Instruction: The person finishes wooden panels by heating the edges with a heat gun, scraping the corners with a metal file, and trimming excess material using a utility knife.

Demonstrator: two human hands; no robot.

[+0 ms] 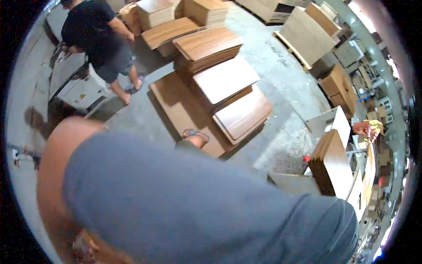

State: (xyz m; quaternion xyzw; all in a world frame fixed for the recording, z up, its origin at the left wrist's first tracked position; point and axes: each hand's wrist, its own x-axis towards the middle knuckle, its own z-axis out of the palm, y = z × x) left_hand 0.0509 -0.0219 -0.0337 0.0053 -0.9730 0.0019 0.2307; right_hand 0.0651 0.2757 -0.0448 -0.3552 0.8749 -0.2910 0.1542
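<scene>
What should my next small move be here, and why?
Probably lower or draw back your grey-sleeved arm first: it fills the lower picture and hides both hands. Only then step toward the wooden panel stacks on the concrete floor, where your sandalled foot already rests beside the low panel.

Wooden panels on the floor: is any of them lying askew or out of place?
Yes. The two top panels on the nearest stack lie fanned, turned off the long board beneath, so corners overhang. A foot rests at that board's edge. The stack behind looks even. No hand is visible.
</scene>
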